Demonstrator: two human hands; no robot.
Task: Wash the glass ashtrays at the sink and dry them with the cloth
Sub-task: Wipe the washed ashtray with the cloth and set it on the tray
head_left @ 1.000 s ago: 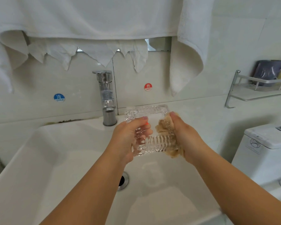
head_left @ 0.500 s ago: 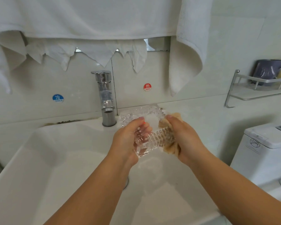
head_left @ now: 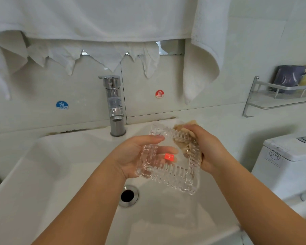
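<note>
The square, clear, ribbed glass ashtray (head_left: 168, 160) is held in the air between the two hands, above the basin of the white ceramic sink (head_left: 42, 174) and just forward of the round metal drain (head_left: 128, 195), which lies below the left wrist. The left hand (head_left: 140, 154) grips the ashtray's near-left side, thumb curled over the rim on top and the other fingers wrapped underneath, where they show through the glass. The right hand (head_left: 207, 149) pinches a crumpled beige cloth (head_left: 185, 137) against the ashtray's far-right rim, its fingers closed round both cloth and glass. A small red mark glows through the ashtray's base; what it is cannot be told.

Beyond the left hand stands the chrome tap (head_left: 114, 105), and no water can be seen running from it. The basin under the hands looks wet. This suggests that washing of this piece is probably over and that the drying step is in hand, with the cloth working along one edge of the rim. The rest of the rim, the inner well and the underside very likely still need wiping. Only this one ashtray is in view, so whether others are waiting or already finished cannot be told.

Above and beyond both hands a large white towel (head_left: 95, 23) hangs down the wall, and to the right of the right hand is a white toilet cistern (head_left: 288, 161).
</note>
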